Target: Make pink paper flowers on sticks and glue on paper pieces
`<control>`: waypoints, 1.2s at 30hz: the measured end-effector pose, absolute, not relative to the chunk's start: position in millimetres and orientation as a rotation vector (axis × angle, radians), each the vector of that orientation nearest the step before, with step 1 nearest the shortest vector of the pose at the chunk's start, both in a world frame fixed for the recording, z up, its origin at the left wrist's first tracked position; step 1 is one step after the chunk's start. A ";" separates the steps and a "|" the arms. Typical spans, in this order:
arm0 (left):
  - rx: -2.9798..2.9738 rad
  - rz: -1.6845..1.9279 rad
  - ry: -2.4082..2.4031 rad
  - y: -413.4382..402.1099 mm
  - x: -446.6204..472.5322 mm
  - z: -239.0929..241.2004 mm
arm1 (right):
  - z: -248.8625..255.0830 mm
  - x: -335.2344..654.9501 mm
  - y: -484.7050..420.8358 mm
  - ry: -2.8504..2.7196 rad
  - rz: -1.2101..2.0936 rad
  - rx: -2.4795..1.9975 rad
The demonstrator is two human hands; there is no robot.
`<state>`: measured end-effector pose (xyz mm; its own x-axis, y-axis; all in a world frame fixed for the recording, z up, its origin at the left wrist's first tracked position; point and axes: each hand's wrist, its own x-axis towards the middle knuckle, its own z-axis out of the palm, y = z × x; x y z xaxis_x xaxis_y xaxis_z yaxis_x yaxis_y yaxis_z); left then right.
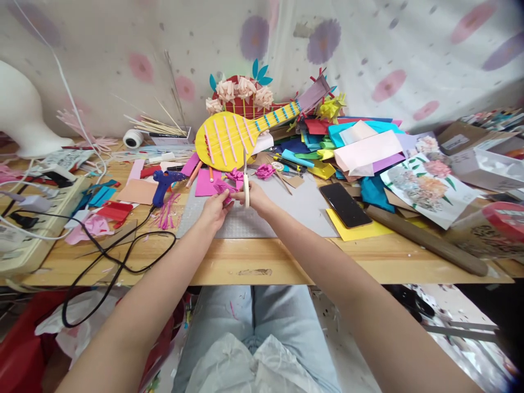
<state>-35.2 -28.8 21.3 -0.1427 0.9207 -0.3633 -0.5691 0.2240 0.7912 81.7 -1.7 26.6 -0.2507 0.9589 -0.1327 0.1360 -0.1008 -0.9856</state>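
left hand (pixel 215 211) pinching pink paper (pixel 224 188); right hand (pixel 257 197) gripping one pair of scissors (pixel 246 192); one glue gun (pixel 162 186), one phone (pixel 345 204) nearby.

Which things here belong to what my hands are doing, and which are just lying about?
Part of the job, it seems:
magenta paper in the left hand
white-handled scissors in the right hand
grey mat beneath

Apparently just lying about:
black phone
brown rod
floral picture

white-handled scissors (pixel 246 192) pointing fwd, just r. of magenta paper pc (pixel 222 186)
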 end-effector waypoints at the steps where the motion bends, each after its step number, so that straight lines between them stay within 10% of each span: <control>1: 0.425 1.368 1.077 -28.6 -35.8 20.5 | 26.3 80.9 -2.4 -1.408 1.381 -1.291; 36: 0.590 1.375 1.217 -28.1 -50.3 28.3 | 41.5 127.3 -11.6 -1.572 1.440 -1.240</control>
<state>-50.3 -28.1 28.3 -0.2239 0.9284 -0.2967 -0.4075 0.1874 0.8938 127.3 -11.6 41.5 -0.3304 0.9356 -0.1241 0.2058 -0.0569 -0.9769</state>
